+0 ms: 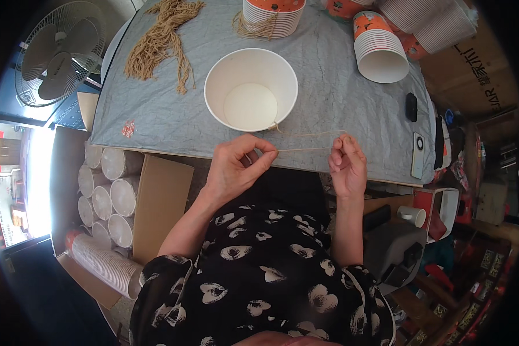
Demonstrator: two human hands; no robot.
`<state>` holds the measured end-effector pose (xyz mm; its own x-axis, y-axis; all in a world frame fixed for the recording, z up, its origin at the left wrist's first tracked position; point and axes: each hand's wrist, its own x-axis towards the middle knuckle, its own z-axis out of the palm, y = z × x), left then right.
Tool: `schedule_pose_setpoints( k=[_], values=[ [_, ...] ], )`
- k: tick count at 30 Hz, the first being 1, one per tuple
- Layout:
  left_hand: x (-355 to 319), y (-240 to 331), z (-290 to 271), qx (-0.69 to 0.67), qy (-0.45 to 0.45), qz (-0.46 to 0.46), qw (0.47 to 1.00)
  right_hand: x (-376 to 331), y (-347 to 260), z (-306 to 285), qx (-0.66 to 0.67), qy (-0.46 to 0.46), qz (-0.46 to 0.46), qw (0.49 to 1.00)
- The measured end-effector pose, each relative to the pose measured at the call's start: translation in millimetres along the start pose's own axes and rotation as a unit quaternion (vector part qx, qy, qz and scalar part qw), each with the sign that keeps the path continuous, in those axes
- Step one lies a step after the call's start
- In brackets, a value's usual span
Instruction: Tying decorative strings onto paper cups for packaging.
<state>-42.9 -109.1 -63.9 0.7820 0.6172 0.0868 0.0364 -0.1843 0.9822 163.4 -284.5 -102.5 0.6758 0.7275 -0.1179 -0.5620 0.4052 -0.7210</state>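
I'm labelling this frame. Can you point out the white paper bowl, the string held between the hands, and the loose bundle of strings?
white paper bowl (251, 105), head view, inner bottom.
string (303, 150), head view, taut span between hands.
bundle of strings (155, 43), head view, middle of the heap.

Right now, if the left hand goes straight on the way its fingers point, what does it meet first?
Probably the right hand: the left hand points along the stretched cord toward it. Depth is unclear.
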Motion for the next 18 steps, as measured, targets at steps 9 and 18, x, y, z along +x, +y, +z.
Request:
schedule_pose_setpoints(
  k=[9,18],
  values=[
    [2.1,15.2,1.7,0.128,0.009,0.088,0.988,-14.5,15.8,57.8,-0.523,-0.047,-0.225,0.821],
    [2.5,10.4,-0.8,0.127,-0.016,0.112,0.986,-20.4,27.0,55.0,-0.334,-0.164,0.053,0.927]
  ],
)
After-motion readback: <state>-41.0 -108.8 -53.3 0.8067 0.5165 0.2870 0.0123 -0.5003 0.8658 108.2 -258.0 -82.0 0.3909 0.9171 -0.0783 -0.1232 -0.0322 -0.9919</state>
